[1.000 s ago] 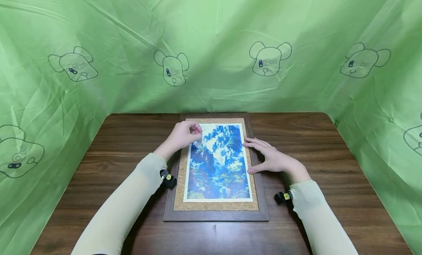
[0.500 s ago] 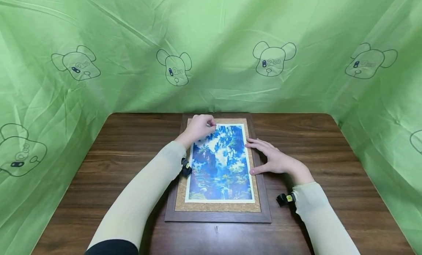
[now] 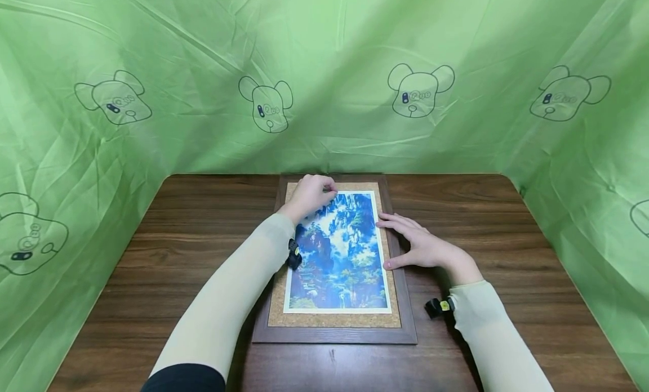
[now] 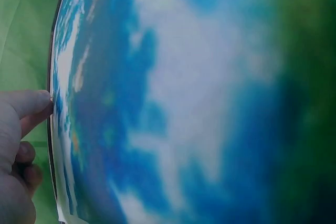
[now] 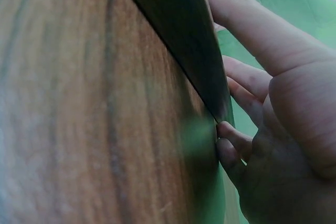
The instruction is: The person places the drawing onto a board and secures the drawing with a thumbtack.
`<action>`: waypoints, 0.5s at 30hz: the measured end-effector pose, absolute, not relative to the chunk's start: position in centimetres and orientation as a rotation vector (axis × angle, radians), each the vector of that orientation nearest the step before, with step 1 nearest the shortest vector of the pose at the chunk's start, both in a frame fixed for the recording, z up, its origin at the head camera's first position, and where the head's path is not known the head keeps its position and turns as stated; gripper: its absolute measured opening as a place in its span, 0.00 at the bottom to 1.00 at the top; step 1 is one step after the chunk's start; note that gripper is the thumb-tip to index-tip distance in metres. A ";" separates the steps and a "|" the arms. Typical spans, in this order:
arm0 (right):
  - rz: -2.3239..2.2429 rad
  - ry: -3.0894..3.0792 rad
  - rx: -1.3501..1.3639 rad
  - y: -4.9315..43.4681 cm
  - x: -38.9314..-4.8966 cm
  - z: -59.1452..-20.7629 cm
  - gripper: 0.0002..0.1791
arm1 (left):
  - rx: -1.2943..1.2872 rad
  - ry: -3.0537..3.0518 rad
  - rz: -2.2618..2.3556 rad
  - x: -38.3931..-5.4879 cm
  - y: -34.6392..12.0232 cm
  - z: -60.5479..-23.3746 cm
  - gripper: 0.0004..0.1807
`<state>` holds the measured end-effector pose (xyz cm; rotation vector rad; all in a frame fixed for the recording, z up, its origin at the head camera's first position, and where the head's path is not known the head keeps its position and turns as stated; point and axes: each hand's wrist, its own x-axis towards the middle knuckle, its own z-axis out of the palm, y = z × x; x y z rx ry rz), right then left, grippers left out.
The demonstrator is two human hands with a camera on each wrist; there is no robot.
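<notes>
A blue landscape picture (image 3: 350,268) with a white border lies on a cork board (image 3: 334,320) in a dark wood frame (image 3: 334,335). My left hand (image 3: 310,196) is over the picture's top edge, thumb and forefinger pinched together, the other fingers curled. In the left wrist view a tiny pale speck shows at the fingertips (image 4: 44,98), right at the sheet's edge; I cannot tell what it is. My right hand (image 3: 423,243) lies over the frame's right side, fingers extended and thumb spread, tips along the picture's right border.
The frame lies flat on a dark wood table (image 3: 203,212), its far side near the table's back edge. A green curtain (image 3: 324,99) with printed bear heads surrounds the table on the back and both sides. A small black camera (image 3: 438,307) sits at the right wrist.
My left hand has moved right and slightly away, from the picture's upper left corner to its top edge, fingers still pinched. My right hand stays at the right border.
</notes>
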<state>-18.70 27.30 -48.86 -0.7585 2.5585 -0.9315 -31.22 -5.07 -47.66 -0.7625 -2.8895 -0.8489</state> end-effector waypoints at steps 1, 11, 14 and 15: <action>-0.931 2.559 -0.761 27.3 -18.7 -48.8 0.56 | -0.774 -2.893 -0.825 -31.2 -5.0 -47.6 0.07; -0.926 2.561 -0.766 27.2 -18.7 -48.8 0.56 | -0.842 -2.888 -0.613 -31.3 -4.9 -47.7 0.08; -0.925 2.562 -0.760 27.2 -18.7 -48.7 0.56 | -0.848 -2.886 -0.615 -31.5 -5.0 -47.9 0.08; -0.924 2.562 -0.759 27.2 -18.7 -48.7 0.56 | -0.850 -2.887 -0.617 -31.5 -5.0 -47.9 0.08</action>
